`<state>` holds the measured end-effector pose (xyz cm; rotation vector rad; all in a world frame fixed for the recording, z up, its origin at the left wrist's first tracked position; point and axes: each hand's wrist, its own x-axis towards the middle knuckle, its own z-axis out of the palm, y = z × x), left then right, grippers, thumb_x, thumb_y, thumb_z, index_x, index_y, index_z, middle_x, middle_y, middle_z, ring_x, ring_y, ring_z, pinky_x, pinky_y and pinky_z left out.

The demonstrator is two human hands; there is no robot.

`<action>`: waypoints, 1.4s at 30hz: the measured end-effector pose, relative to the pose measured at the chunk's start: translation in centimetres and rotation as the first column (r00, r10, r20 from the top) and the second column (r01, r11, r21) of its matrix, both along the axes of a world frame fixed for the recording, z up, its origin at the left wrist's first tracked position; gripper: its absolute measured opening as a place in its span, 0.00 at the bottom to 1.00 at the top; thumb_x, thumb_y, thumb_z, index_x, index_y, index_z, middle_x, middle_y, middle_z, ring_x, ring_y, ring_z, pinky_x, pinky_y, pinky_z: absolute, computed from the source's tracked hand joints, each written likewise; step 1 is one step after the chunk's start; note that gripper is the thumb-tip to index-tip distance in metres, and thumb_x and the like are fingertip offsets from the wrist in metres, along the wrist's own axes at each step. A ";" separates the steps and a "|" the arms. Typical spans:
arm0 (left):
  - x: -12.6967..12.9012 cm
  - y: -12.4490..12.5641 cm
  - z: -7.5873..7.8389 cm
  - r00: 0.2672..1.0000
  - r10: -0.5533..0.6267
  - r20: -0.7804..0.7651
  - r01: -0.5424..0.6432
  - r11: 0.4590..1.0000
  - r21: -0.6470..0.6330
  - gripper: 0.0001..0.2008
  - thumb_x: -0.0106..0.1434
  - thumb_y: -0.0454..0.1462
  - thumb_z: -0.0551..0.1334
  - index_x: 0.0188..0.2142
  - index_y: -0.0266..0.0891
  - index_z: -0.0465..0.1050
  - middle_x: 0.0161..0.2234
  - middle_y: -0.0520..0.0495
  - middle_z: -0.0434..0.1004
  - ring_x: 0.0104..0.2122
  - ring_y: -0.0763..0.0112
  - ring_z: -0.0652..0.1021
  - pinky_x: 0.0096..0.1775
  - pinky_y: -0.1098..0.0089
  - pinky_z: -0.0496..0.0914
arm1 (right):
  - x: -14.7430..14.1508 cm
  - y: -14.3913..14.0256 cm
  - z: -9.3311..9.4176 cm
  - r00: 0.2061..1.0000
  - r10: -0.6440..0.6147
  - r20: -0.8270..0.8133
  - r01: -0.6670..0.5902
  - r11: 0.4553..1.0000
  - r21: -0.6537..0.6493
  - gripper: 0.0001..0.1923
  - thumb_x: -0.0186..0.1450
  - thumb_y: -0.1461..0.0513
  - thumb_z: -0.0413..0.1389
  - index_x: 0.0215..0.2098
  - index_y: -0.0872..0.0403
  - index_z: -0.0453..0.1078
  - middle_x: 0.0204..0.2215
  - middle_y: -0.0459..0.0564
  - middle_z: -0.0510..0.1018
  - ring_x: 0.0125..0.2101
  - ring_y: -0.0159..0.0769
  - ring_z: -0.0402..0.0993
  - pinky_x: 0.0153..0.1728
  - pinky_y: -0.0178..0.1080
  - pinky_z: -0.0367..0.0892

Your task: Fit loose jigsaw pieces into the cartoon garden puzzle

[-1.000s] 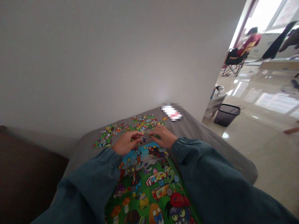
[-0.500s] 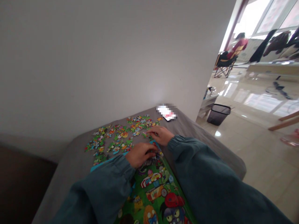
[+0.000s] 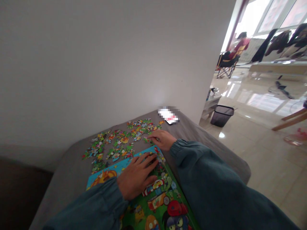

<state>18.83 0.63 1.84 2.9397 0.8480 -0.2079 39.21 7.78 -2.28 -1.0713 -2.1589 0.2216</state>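
Left hand (image 3: 135, 179) flat on puzzle board (image 3: 158, 204)

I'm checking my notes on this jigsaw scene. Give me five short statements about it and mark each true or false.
1. The left hand lies flat, fingers spread, on the assembled puzzle. True.
2. The right hand rests on the black waste bin. False: it is at the loose puzzle pieces near the puzzle's far edge; the bin stands on the floor.
3. The loose pieces are scattered on the grey surface between the puzzle and the wall. True.
4. Both sleeves are bright red. False: they are dark teal.
5. The loose pieces are stacked in a box. False: they lie spread out.
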 end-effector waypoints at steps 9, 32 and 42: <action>0.4 -0.1 0.4 0.999 0.021 0.026 -0.021 1.000 -0.003 0.23 0.67 0.46 0.55 0.60 0.45 0.61 0.60 0.46 0.63 0.59 0.56 0.62 0.56 0.54 0.60 | 0.0 -0.1 -0.1 1.000 0.000 0.014 0.000 1.000 -0.021 0.13 0.64 0.68 0.51 0.44 0.55 0.75 0.39 0.51 0.80 0.42 0.35 0.74 0.46 0.37 0.66; 2.9 2.7 -0.6 0.914 0.319 0.249 -0.278 0.942 -0.187 0.11 0.57 0.38 0.65 0.41 0.43 0.71 0.35 0.51 0.77 0.38 0.64 0.76 0.36 0.68 0.68 | -0.1 -0.3 0.1 0.999 -0.013 0.032 0.015 0.997 -0.078 0.15 0.64 0.68 0.51 0.45 0.55 0.75 0.41 0.51 0.80 0.44 0.36 0.74 0.48 0.39 0.66; 2.6 3.2 -1.3 0.968 0.123 0.217 -0.126 0.992 0.002 0.10 0.65 0.38 0.58 0.43 0.48 0.77 0.42 0.50 0.77 0.43 0.62 0.72 0.46 0.62 0.67 | -0.1 -0.2 -0.1 1.000 -0.015 0.007 0.015 0.998 -0.069 0.14 0.63 0.68 0.51 0.44 0.55 0.75 0.40 0.52 0.80 0.43 0.37 0.74 0.47 0.40 0.66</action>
